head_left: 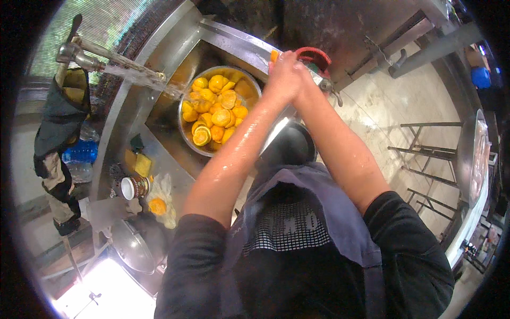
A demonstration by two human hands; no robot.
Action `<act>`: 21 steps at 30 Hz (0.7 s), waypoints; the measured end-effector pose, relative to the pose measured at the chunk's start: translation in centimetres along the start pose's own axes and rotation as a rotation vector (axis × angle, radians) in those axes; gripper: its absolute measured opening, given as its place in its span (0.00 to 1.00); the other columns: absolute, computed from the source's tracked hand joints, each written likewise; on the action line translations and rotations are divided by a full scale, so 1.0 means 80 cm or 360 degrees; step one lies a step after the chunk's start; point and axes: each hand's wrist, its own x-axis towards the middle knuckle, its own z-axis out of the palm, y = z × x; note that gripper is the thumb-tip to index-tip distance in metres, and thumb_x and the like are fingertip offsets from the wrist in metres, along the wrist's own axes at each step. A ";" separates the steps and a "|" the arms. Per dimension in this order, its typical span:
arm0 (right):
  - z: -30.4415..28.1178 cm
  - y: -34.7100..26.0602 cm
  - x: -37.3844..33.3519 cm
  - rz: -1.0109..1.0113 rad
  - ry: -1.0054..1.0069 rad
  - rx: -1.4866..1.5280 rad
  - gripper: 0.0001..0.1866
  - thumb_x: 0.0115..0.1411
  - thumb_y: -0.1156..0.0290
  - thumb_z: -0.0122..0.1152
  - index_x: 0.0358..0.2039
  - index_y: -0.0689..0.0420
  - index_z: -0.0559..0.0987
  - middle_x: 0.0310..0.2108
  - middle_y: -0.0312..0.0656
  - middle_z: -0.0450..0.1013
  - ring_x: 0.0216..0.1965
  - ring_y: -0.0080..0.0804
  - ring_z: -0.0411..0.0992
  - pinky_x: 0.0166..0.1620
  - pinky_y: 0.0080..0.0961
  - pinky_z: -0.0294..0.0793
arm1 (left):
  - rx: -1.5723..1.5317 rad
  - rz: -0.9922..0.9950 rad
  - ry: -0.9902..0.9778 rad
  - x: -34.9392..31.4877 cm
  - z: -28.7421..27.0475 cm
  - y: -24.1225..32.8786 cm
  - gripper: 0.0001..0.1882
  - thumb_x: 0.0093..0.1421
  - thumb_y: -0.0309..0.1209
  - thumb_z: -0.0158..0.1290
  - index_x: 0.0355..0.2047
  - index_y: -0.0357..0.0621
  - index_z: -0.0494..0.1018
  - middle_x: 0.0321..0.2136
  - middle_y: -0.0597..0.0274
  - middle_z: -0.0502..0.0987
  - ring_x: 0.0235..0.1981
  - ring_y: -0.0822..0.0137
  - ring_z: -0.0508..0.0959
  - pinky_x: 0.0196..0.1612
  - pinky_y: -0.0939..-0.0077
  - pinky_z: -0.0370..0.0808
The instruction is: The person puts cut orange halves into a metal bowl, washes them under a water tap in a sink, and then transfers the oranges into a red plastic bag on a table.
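Beyond the sink's far right edge, my left hand [283,77] and my right hand [300,78] are pressed together, both closed. Their fingers are mostly hidden, and what they grip cannot be made out. A small orange-coloured piece [274,56] sticks out at the left of the hands. Just right of them is a metal fitting [326,85], its kind unclear. Behind them stands a round red-rimmed container [315,52]. A metal bowl [257,89] in the sink holds several oranges [221,118], some cut or squeezed. My forearms look wet.
Water runs from a tap [79,57] at the left toward the bowl. On the sink's ledge are a yellow sponge [143,165], a brown-and-white cup [136,187] and a plastic bag [168,198] with an orange piece. A black bucket [289,144] stands below my arms. Stools [433,151] are at right.
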 end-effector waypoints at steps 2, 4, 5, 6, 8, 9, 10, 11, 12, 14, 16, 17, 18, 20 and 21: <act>0.001 -0.005 -0.002 0.0260 0.0063 0.0437 0.11 0.58 0.70 0.39 0.38 0.61 0.68 0.34 0.45 0.69 0.35 0.39 0.69 0.40 0.33 0.72 | 0.0235 0.0167 0.0095 0.001 0.015 0.010 0.23 0.56 0.35 0.41 0.51 0.36 0.61 0.52 0.47 0.61 0.54 0.50 0.59 0.58 0.64 0.51; 0.010 -0.004 -0.014 0.0428 0.0069 0.0609 0.11 0.59 0.70 0.39 0.37 0.60 0.69 0.33 0.45 0.69 0.34 0.38 0.69 0.39 0.32 0.71 | 0.0468 0.0192 0.0220 0.000 0.016 0.008 0.25 0.56 0.34 0.41 0.53 0.35 0.57 0.53 0.46 0.59 0.54 0.49 0.59 0.58 0.61 0.50; 0.014 -0.005 -0.018 0.0462 0.0042 0.0623 0.11 0.59 0.69 0.39 0.36 0.60 0.69 0.32 0.44 0.70 0.34 0.37 0.69 0.38 0.31 0.71 | 0.0199 0.0000 0.0191 0.004 0.013 0.003 0.25 0.56 0.34 0.42 0.53 0.36 0.58 0.53 0.43 0.58 0.55 0.48 0.58 0.58 0.62 0.51; 0.012 -0.009 -0.021 0.0441 0.0005 0.0586 0.11 0.59 0.69 0.39 0.36 0.59 0.69 0.31 0.44 0.70 0.34 0.37 0.70 0.38 0.31 0.71 | -0.0077 -0.0188 0.0160 0.010 0.007 0.004 0.24 0.56 0.35 0.42 0.53 0.37 0.58 0.52 0.41 0.58 0.55 0.48 0.57 0.58 0.63 0.51; -0.005 -0.001 -0.014 0.0005 -0.0243 -0.0104 0.11 0.59 0.67 0.39 0.35 0.59 0.69 0.31 0.44 0.70 0.33 0.37 0.69 0.38 0.30 0.70 | -0.0502 -0.0347 0.0052 0.019 0.008 -0.008 0.24 0.57 0.33 0.42 0.53 0.36 0.57 0.52 0.36 0.57 0.55 0.47 0.58 0.57 0.62 0.53; -0.034 0.004 -0.002 -0.0463 -0.0242 -0.0719 0.12 0.59 0.67 0.38 0.35 0.59 0.69 0.31 0.45 0.69 0.33 0.37 0.69 0.38 0.31 0.70 | -0.0368 -0.0173 0.0084 0.018 0.022 0.002 0.25 0.57 0.32 0.42 0.54 0.36 0.56 0.52 0.37 0.57 0.54 0.47 0.59 0.56 0.63 0.55; -0.039 0.005 -0.003 -0.0518 -0.0247 -0.0706 0.12 0.59 0.67 0.38 0.36 0.59 0.69 0.31 0.45 0.69 0.33 0.38 0.69 0.38 0.32 0.70 | -0.0224 -0.0012 0.0132 0.011 0.030 0.007 0.25 0.57 0.31 0.42 0.54 0.36 0.55 0.52 0.38 0.57 0.53 0.47 0.60 0.55 0.63 0.56; -0.043 0.006 -0.001 -0.0572 -0.0265 -0.0695 0.13 0.59 0.67 0.37 0.36 0.60 0.69 0.32 0.46 0.69 0.33 0.38 0.69 0.38 0.33 0.70 | -0.0078 0.0147 0.0179 0.003 0.033 0.007 0.25 0.56 0.30 0.41 0.54 0.35 0.54 0.52 0.39 0.57 0.52 0.46 0.61 0.54 0.63 0.57; -0.022 0.003 -0.021 -0.0200 -0.0194 -0.0053 0.13 0.59 0.67 0.37 0.37 0.60 0.69 0.32 0.47 0.69 0.33 0.39 0.69 0.38 0.34 0.70 | -0.0202 0.0064 0.0106 -0.012 0.019 -0.002 0.25 0.57 0.31 0.42 0.54 0.35 0.56 0.51 0.42 0.59 0.52 0.50 0.62 0.54 0.65 0.58; -0.038 -0.016 -0.015 0.0105 0.0089 0.0287 0.13 0.58 0.68 0.38 0.39 0.60 0.68 0.34 0.49 0.68 0.33 0.42 0.69 0.38 0.37 0.70 | -0.0512 -0.0017 -0.0087 -0.027 -0.003 0.013 0.24 0.57 0.32 0.44 0.52 0.34 0.59 0.49 0.46 0.64 0.51 0.57 0.65 0.53 0.69 0.60; -0.041 -0.036 0.006 0.0236 0.0488 0.0188 0.14 0.56 0.70 0.40 0.41 0.61 0.66 0.36 0.51 0.67 0.35 0.45 0.68 0.39 0.41 0.70 | -0.0795 -0.0277 -0.0036 -0.040 -0.038 -0.005 0.22 0.56 0.32 0.47 0.49 0.35 0.63 0.47 0.55 0.68 0.46 0.67 0.69 0.49 0.76 0.64; -0.035 -0.051 0.013 0.0358 0.0758 0.0376 0.14 0.55 0.71 0.40 0.42 0.61 0.65 0.37 0.52 0.67 0.35 0.47 0.68 0.39 0.43 0.70 | -0.1135 -0.0535 0.0214 -0.043 -0.058 -0.026 0.16 0.55 0.29 0.46 0.44 0.39 0.67 0.44 0.58 0.70 0.41 0.69 0.71 0.45 0.76 0.66; -0.013 -0.063 -0.004 0.0248 0.0711 0.0185 0.17 0.52 0.73 0.45 0.44 0.60 0.63 0.40 0.54 0.65 0.38 0.50 0.67 0.42 0.46 0.69 | -0.1630 -0.0542 0.0548 -0.051 -0.085 -0.055 0.12 0.54 0.28 0.46 0.39 0.41 0.70 0.39 0.60 0.71 0.37 0.67 0.72 0.42 0.72 0.68; -0.015 -0.072 -0.001 0.0365 0.0564 0.0436 0.19 0.51 0.74 0.48 0.45 0.60 0.63 0.41 0.54 0.65 0.40 0.51 0.67 0.43 0.47 0.68 | -0.2287 -0.0899 0.1259 -0.062 -0.146 -0.130 0.11 0.55 0.31 0.45 0.36 0.40 0.69 0.33 0.56 0.70 0.37 0.61 0.71 0.41 0.65 0.70; -0.014 -0.071 0.000 0.0451 0.0476 0.0550 0.20 0.50 0.75 0.49 0.45 0.60 0.62 0.41 0.53 0.64 0.40 0.51 0.66 0.43 0.47 0.68 | -0.2348 -0.0890 0.1513 -0.071 -0.176 -0.163 0.11 0.56 0.34 0.45 0.34 0.40 0.69 0.31 0.59 0.70 0.35 0.63 0.70 0.43 0.66 0.68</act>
